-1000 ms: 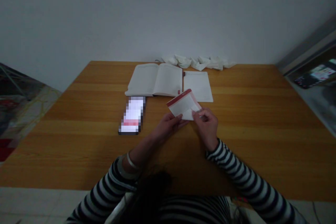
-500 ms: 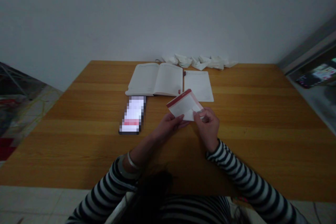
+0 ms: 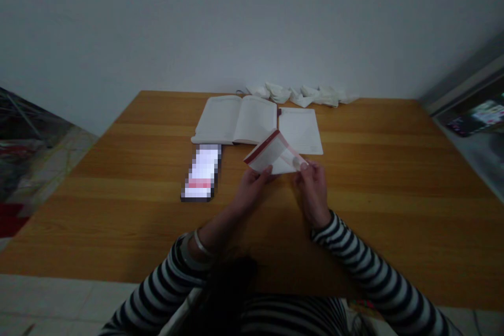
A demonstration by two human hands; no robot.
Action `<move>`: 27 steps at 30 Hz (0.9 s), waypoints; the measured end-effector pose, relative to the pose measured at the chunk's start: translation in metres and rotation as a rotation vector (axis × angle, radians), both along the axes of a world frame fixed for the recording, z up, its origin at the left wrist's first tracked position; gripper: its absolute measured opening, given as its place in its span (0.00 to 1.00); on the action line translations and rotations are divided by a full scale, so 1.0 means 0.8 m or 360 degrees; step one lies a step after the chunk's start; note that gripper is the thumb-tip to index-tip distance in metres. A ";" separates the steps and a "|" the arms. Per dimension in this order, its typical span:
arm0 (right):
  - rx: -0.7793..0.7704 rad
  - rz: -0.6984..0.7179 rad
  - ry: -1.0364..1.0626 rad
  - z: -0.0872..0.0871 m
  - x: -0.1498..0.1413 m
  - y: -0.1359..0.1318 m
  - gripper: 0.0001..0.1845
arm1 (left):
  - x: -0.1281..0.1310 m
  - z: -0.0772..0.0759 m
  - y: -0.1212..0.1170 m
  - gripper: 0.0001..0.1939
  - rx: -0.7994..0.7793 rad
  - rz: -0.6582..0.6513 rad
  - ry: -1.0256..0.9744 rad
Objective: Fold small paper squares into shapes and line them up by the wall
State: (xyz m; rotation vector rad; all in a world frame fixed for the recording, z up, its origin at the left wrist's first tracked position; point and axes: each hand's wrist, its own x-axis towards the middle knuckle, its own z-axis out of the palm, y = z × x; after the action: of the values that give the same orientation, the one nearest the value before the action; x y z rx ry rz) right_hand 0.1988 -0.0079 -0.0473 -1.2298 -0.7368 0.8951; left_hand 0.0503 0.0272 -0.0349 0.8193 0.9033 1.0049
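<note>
Between my two hands is a folded sheet of paper (image 3: 270,155), white with a dark red band along its upper left edge and a pinkish strip on the right. My left hand (image 3: 254,185) grips its lower left side, thumb on top. At the right corner, my right hand (image 3: 313,186) pinches the paper between thumb and fingers. The paper is tilted above the table, and my fingers beneath it are mostly hidden. Just beyond it lie an open notebook (image 3: 255,115) and a loose lined sheet (image 3: 305,128).
A phone with a lit, blurred screen (image 3: 202,170) lies left of my hands on the wooden table (image 3: 374,178). Crumpled white tissues (image 3: 303,95) line the back edge by the wall. Off the right side, another lit screen (image 3: 484,115) shows.
My right hand has moved its grip to the paper's right corner, farther from my left hand. The paper has tilted and bent, its red edge turning steeper. The view has shifted slightly.
</note>
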 end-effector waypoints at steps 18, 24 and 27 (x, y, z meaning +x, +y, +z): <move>-0.0266 0.0437 -0.0116 0.001 -0.016 -0.010 0.33 | 0.006 0.013 -0.014 0.14 0.0151 -0.0054 0.0155; -0.0236 0.0494 -0.0104 0.010 -0.017 -0.012 0.40 | 0.002 0.014 -0.013 0.15 0.0136 -0.0094 0.0138; -0.0229 0.0477 -0.0121 0.008 -0.015 -0.013 0.40 | 0.001 0.013 -0.011 0.15 0.0088 -0.0116 0.0072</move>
State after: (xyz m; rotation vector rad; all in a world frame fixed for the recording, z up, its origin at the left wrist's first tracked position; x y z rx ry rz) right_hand 0.1865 -0.0181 -0.0408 -1.3061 -0.9476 1.1681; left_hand 0.0512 0.0183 -0.0249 0.9184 0.8813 0.9545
